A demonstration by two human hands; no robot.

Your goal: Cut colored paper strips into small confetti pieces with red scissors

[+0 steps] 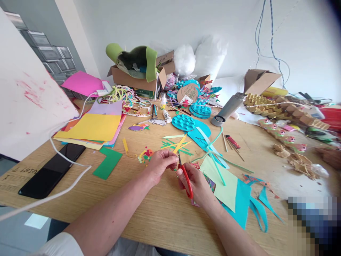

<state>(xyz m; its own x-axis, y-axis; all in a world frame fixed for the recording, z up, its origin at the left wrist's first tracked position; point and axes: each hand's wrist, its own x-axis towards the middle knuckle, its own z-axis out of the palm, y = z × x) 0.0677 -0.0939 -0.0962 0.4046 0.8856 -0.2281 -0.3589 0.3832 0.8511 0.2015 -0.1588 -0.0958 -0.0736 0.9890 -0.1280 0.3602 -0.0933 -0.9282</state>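
Observation:
My right hand (198,183) grips a pair of scissors (188,185) by its red handles, with the dark blades pointing away from me. Fingers pinched together, my left hand (162,164) is close beside the blades; whatever lies in that pinch is too small to make out. Just beyond the hands, yellow paper strips (182,143) cross over thin green strips (170,145). To the left of them is a scatter of small coloured paper bits (146,155). Beside my right wrist, a pale green sheet (226,188) overlaps a blue sheet (243,202).
Coloured paper (93,127) is stacked at left, near a black phone (52,171) and a white cable (66,158). A metal flask (230,108) stands beyond the blue egg-tray pieces (183,122). A cardboard box (133,79) sits at the back. At right, another person's hand (330,158) is partly visible.

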